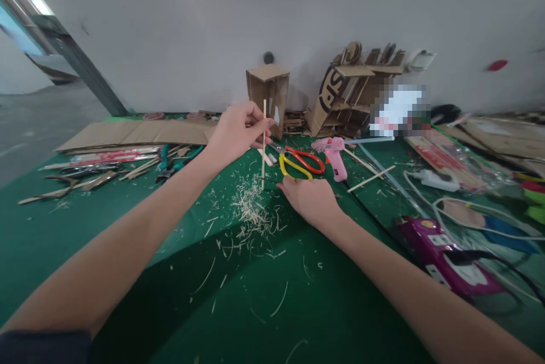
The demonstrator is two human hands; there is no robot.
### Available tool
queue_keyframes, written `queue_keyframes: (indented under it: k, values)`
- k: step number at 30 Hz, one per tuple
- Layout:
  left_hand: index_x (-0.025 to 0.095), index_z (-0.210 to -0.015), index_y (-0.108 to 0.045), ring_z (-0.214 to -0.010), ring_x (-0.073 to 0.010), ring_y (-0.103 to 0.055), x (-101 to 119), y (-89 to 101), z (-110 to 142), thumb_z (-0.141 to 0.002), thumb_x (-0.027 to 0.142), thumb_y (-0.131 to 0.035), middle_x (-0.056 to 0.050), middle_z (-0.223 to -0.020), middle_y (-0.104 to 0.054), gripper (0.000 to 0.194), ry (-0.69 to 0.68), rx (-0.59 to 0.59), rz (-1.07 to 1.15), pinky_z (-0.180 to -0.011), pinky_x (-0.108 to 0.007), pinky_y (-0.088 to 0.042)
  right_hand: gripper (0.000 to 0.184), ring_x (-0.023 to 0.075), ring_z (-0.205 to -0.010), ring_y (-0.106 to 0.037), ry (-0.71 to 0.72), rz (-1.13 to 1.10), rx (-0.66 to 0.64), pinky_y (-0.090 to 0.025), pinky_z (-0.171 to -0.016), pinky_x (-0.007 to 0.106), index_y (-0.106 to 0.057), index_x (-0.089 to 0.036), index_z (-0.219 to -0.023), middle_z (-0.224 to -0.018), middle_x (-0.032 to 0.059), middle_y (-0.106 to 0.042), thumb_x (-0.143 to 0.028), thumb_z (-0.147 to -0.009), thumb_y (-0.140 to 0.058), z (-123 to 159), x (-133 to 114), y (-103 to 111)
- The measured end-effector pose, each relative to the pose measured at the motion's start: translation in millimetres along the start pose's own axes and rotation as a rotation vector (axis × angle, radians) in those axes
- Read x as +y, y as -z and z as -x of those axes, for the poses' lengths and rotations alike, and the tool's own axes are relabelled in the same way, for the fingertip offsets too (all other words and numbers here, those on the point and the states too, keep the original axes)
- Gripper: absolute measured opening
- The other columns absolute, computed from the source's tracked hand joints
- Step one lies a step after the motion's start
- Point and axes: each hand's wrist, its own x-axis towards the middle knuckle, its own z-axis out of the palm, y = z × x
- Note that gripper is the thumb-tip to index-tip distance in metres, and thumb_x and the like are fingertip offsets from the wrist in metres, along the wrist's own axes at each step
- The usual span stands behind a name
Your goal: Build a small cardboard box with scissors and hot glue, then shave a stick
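My left hand pinches a thin wooden stick near its upper part and holds it upright above the table. Beside the stick's lower end is my right hand, its fingers curled together. Whatever they grip is hidden, though a thin dark line shows between the fingertips and the stick. Just behind my right hand lies a pair of scissors with one red and one yellow handle. Pale wood shavings are heaped below the stick.
A pink glue gun lies right of the scissors. A purple power strip with cables sits at right. Cardboard structures stand against the wall. Pliers, sticks and flat cardboard lie at left. Shavings are scattered over the green tabletop.
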Motion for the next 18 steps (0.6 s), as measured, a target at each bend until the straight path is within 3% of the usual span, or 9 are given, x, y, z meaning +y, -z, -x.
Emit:
queue_keyframes:
  k: [5, 10, 18]
  values:
    - [0.017, -0.076, -0.049, -0.066, -0.0133, -0.069, -0.3, -0.6, -1.0, -0.087, 0.027, -0.058, -0.005, -0.072, -0.068, 0.018, 0.004, -0.011, 0.003, -0.058, -0.023, -0.059, 0.046, 0.0154, -0.052, -0.058, -0.072, 0.025, 0.110, -0.014, -0.049, 0.029, -0.061, -0.017, -0.089, -0.065, 0.0078, -0.066, -0.040, -0.101, -0.023, -1.7, -3.1, 0.7]
    - [0.016, -0.077, -0.050, -0.066, -0.0134, -0.069, -1.6, -0.4, -2.0, -0.088, 0.025, -0.057, -0.005, -0.074, -0.068, 0.016, 0.018, 0.003, 0.001, -0.058, -0.022, -0.059, 0.042, 0.0152, -0.048, -0.056, -0.046, -0.004, 0.015, -0.014, -0.048, 0.028, -0.061, -0.016, -0.092, -0.057, 0.0058, -0.062, -0.040, -0.100, -0.027, -3.4, -5.1, 7.4]
    - [0.016, -0.077, -0.053, -0.068, -0.0148, -0.070, -0.1, 0.7, -0.5, -0.088, 0.026, -0.057, -0.007, -0.075, -0.069, 0.015, 0.017, 0.004, 0.006, -0.060, -0.024, -0.060, 0.042, 0.0164, -0.052, -0.057, -0.032, -0.073, -0.094, -0.017, -0.049, 0.027, -0.064, -0.016, -0.086, -0.062, 0.0069, -0.062, -0.041, -0.098, -0.032, -2.0, -6.3, 6.1]
